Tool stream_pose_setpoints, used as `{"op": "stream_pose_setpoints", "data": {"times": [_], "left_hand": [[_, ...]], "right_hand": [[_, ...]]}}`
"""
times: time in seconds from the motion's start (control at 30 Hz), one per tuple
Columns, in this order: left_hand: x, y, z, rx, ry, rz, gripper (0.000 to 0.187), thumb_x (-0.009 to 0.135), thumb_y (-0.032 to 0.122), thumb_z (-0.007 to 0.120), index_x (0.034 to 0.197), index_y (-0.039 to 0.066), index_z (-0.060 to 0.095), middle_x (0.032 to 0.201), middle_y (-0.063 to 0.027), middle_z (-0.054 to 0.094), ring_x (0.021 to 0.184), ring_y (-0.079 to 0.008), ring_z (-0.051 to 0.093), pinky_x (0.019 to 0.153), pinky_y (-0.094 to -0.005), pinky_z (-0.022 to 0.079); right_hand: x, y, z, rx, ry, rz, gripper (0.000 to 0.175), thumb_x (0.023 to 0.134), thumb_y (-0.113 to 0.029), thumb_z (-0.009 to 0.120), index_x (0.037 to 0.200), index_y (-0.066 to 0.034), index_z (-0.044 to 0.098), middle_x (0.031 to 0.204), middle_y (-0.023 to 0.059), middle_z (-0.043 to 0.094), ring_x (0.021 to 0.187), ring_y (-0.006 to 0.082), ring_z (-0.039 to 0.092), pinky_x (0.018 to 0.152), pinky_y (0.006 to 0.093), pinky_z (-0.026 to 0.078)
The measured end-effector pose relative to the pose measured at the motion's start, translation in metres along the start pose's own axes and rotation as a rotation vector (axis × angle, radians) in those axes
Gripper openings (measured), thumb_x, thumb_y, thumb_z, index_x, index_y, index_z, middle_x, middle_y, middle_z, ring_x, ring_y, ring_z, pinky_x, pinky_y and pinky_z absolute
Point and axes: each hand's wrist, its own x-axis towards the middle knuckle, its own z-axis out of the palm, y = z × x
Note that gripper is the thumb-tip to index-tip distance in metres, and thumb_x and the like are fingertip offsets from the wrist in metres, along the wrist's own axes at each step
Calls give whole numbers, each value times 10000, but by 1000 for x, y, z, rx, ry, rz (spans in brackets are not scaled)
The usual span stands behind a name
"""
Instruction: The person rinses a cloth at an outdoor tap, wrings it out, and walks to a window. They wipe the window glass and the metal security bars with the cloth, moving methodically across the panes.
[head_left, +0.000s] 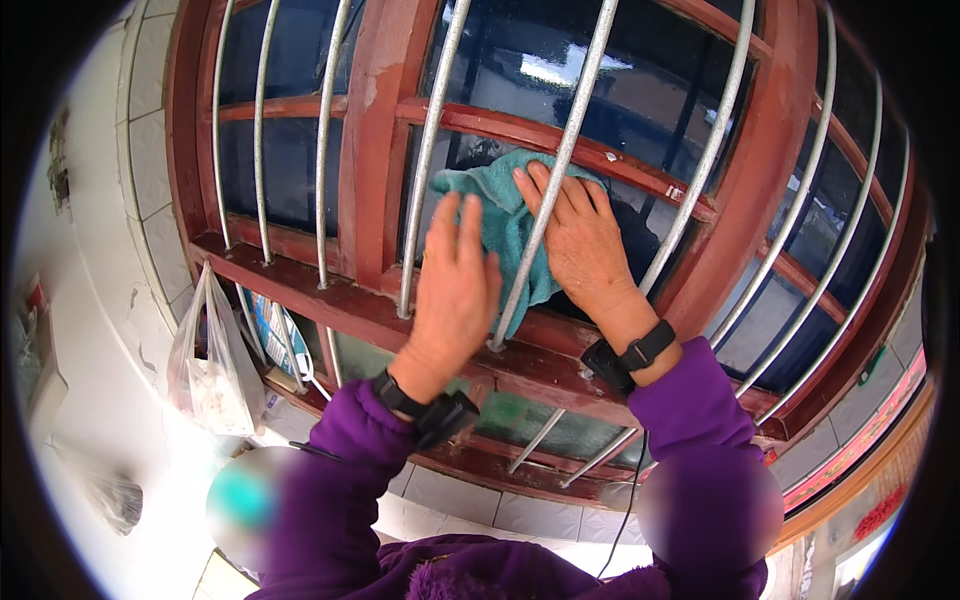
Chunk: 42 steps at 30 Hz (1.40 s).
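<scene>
A crumpled turquoise cloth (506, 217) lies against a lower glass pane (649, 217) of a red wooden window, behind upright metal bars (577, 112). My right hand (589, 244) reaches behind one bar, its fingers spread flat on the cloth and pressing it to the pane. Left of that bar, my left hand (454, 277) is raised with fingers extended and nothing in its grasp. Its fingertips overlap the cloth's left edge in view; whether they touch it I cannot tell. Black straps with small devices circle both wrists.
The wooden rail (360, 316) carries the bars' lower ends. A tied clear plastic bag (214, 382) hangs at left, beside a blue-and-white printed item (277, 326) behind lower bars. A black cable (626, 517) dangles below. White tiles (457, 491) run under the window.
</scene>
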Motion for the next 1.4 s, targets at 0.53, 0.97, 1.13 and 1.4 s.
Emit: {"op": "stream_pose_setpoints", "data": {"times": [0.53, 0.97, 1.13, 1.4], "left_hand": [[5, -12, 50, -142, 85, -73, 573, 894, 38, 670, 1428, 11, 461, 1607, -223, 262, 1269, -416, 434, 1080, -480, 365], [-31, -8, 27, -244, -84, -57, 561, 883, 0, 644, 1413, 20, 461, 1436, -237, 381, 1456, -457, 283, 1171, -524, 290], [-29, -12, 41, -98, -94, -138, 534, 993, 175, 607, 1454, 7, 397, 1498, -280, 317, 1445, -496, 272, 1153, -493, 313], [24, -25, 58, -95, 161, -131, 578, 925, 232, 682, 1376, -27, 429, 1452, -291, 326, 1360, -505, 333, 1123, -542, 296]], "right_hand": [[-22, 1, -23, 298, -174, -105, 399, 890, -46, 541, 1285, -11, 586, 1418, 91, 544, 1336, 269, 469, 1103, 408, 379], [-21, 6, -13, 52, -125, -72, 542, 859, -46, 558, 1401, -56, 548, 1415, 50, 544, 1379, 229, 423, 1182, 450, 281], [-11, 5, -9, 29, -56, -41, 517, 863, -54, 552, 1380, -52, 566, 1424, 65, 538, 1383, 244, 423, 1186, 427, 287], [-33, 8, -17, 169, -40, -55, 398, 872, -57, 582, 1265, -18, 624, 1389, 129, 557, 1365, 279, 453, 1155, 450, 325]]}}
